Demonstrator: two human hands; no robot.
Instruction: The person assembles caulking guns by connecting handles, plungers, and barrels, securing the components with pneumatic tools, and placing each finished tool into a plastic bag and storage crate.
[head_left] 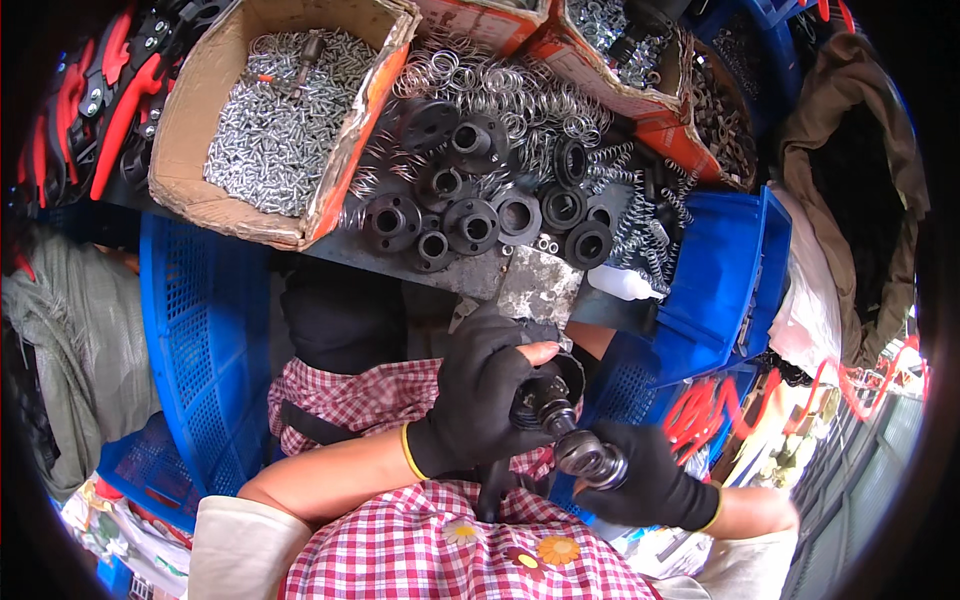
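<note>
Both my hands wear black gloves and meet over my lap. My left hand [478, 390] wraps around a black round flange part [556, 385], with one bare fingertip showing through the glove. My right hand [650, 480] grips a metal tool with a shiny cylindrical head [588, 455], pressed against the centre of that part. On the bench above lie several more black flange parts [470, 225] among loose metal springs [520, 95] and rings.
A cardboard box of silver screws [275, 130] stands at the upper left. More boxes of metal pieces [620, 40] sit at the top right. A blue plastic crate [200, 330] is on my left, a blue bin [730, 280] on my right. Red-handled tools [110, 100] lie far left.
</note>
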